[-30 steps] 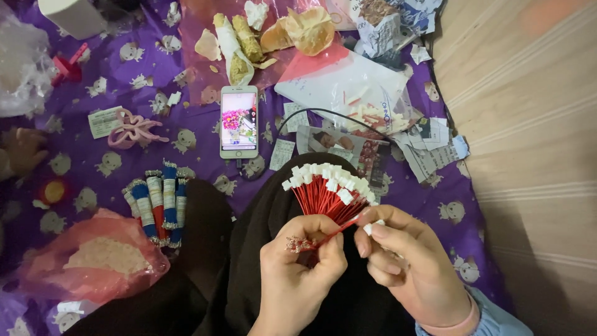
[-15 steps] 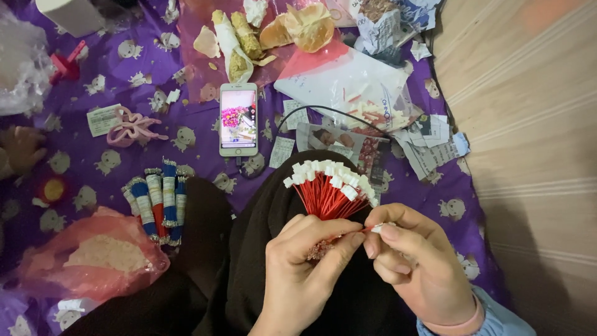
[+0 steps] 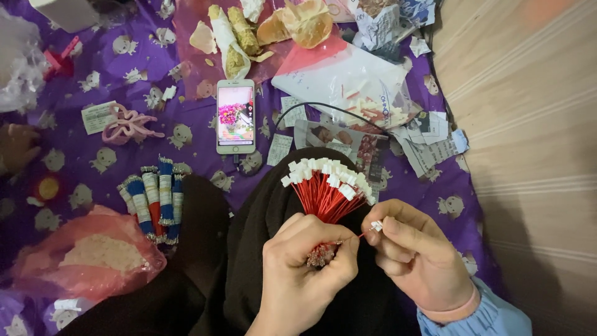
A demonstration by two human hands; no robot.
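We noted the left hand (image 3: 308, 267) closed round the lower end of a bundle of red wires (image 3: 326, 199), held over the lap above dark clothing (image 3: 261, 236); the wires fanned upward and each ended in a small white connector, the caps forming a pale arc at the top. The right hand (image 3: 413, 264) was pinched shut, thumb and forefinger on one white connector (image 3: 376, 226), whose single red wire ran back toward the left fist. That wire lay lower than the others and apart from the fan, so we judged the step in hand to be the handling of one wire at a time against the gathered bunch; whether it was going in or coming out we could not tell. Whichever way it went, we thought the next move called for a steady left grip so the bunch kept its order, and a fine pinch from the right so the small cap did not slip. Round about, on the purple printed cloth (image 3: 93, 162), lay a phone (image 3: 236, 116) with its screen lit, a black cable (image 3: 323, 109), some blue and red spools (image 3: 154, 196) near the knee, a pink bag (image 3: 87, 255) of pale bits, and a clear packet (image 3: 348, 81) of more small parts.
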